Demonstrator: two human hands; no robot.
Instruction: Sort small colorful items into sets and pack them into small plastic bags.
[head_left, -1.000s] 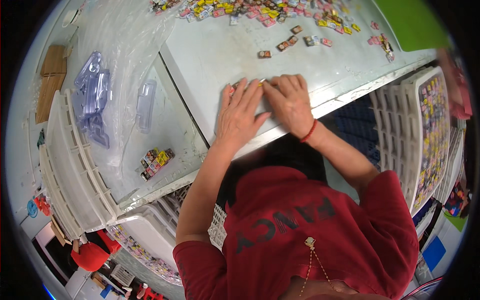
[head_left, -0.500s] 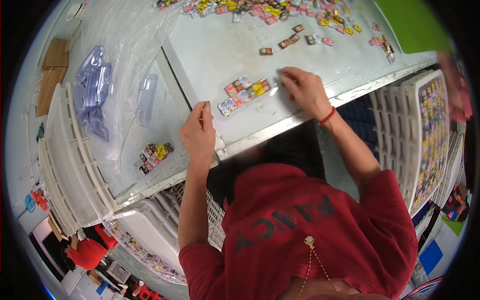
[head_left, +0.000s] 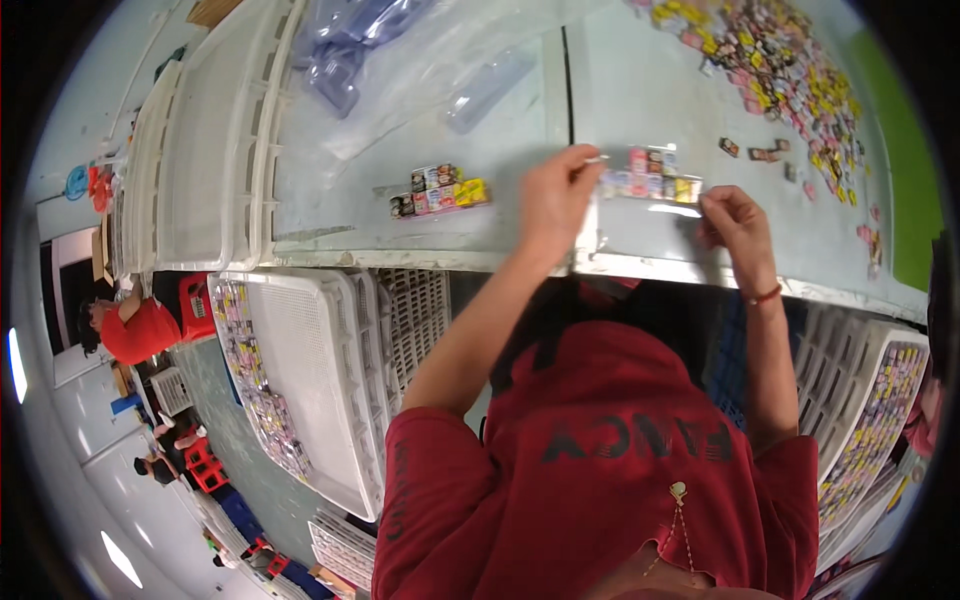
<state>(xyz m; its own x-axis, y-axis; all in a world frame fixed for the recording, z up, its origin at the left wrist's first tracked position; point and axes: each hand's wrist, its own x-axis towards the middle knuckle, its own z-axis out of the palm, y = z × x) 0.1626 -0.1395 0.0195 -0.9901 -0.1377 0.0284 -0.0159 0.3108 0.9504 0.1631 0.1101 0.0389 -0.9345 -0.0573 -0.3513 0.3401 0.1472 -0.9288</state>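
Small colourful box-shaped pieces (head_left: 652,162) are grouped in a clear plastic tray (head_left: 672,209) at the table's front edge. My right hand (head_left: 742,238) has its thumb and finger pinched at the tray's right end. At the left end is my left hand (head_left: 556,205), its thumb and forefinger pressed together around a small pale bit too tiny to name. A second group of similar pieces (head_left: 437,194) lies in clear plastic to the left of my left hand.
Loose pieces (head_left: 790,70) are heaped at the far right, with a few dark ones (head_left: 765,154) nearer. Clear plastic trays (head_left: 345,60) lie at the back left on plastic sheeting. White crates (head_left: 310,370) stand below the table, and people (head_left: 150,325) are in the background at left.
The view has turned, so the table and both hands appear further right. My right hand has come closer to the tray, its fingers now closed at the tray's end. My left hand stays pinched.
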